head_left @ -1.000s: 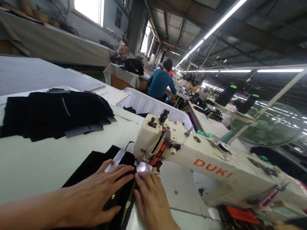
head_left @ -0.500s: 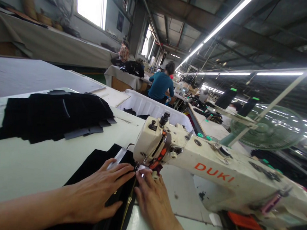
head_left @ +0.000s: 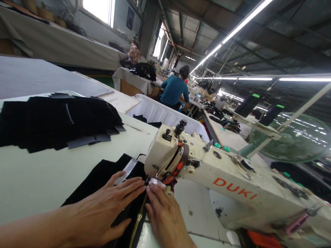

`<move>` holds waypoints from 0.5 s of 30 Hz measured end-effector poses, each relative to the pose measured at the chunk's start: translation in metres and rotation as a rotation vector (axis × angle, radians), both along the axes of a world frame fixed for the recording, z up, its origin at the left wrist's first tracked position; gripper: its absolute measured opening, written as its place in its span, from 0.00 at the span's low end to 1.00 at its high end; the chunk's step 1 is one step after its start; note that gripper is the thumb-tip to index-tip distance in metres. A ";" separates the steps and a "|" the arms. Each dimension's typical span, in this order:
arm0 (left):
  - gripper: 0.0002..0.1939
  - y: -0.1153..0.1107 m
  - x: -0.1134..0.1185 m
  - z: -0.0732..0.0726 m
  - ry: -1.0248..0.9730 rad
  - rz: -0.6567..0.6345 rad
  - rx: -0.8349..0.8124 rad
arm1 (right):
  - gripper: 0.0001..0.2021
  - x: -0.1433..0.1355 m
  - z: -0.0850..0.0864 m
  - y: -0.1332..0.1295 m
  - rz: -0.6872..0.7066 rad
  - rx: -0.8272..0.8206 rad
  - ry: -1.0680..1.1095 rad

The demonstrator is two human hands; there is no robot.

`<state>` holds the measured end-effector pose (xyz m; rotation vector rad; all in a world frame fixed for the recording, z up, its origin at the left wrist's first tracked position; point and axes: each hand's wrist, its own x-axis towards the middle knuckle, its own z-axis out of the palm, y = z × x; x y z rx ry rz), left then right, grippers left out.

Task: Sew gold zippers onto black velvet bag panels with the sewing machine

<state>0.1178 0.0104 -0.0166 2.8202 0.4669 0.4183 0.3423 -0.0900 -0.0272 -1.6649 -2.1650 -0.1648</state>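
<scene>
My left hand [head_left: 104, 210] lies flat with fingers spread on a black fabric piece [head_left: 95, 177], its fingertips just left of the presser foot. A gold-coloured zipper [head_left: 137, 223] runs lengthwise along the fabric between my hands. My right hand [head_left: 167, 217] rests on the right edge of the work, fingers extended and fingertips close to the needle area. Above them is the head of a cream sewing machine [head_left: 164, 150] marked DUKI. A clear, shiny strip [head_left: 126, 171] lies on the fabric beyond my left fingers. The needle tip is hidden.
A stack of black cut pieces [head_left: 56, 121] lies on the table at left. Behind the machine stands a white plastic bin [head_left: 166, 113] with dark fabric inside. Pink-handled snips [head_left: 296, 223] rest on the machine's right side. A green fan [head_left: 290, 137] and a seated co-worker [head_left: 174, 91] are farther off.
The camera view has shifted slightly. Both hands keep almost the same place beside the presser foot, still flat on the work. Any feed of the fabric is too slight to tell.
</scene>
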 end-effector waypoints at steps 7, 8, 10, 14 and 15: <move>0.41 0.000 0.001 -0.003 0.027 0.004 0.022 | 0.23 0.001 0.004 -0.001 0.003 -0.018 0.018; 0.40 0.000 0.001 -0.004 0.019 0.005 0.028 | 0.23 0.002 0.005 -0.001 0.001 -0.020 0.017; 0.40 0.001 0.003 -0.005 -0.005 0.000 0.033 | 0.23 0.002 0.005 -0.002 -0.002 -0.015 0.013; 0.38 0.006 0.008 -0.001 0.024 -0.022 0.020 | 0.22 0.002 0.008 0.000 0.023 -0.007 0.015; 0.37 0.008 0.008 0.002 0.047 -0.016 0.019 | 0.22 0.003 0.009 0.001 0.032 -0.009 0.017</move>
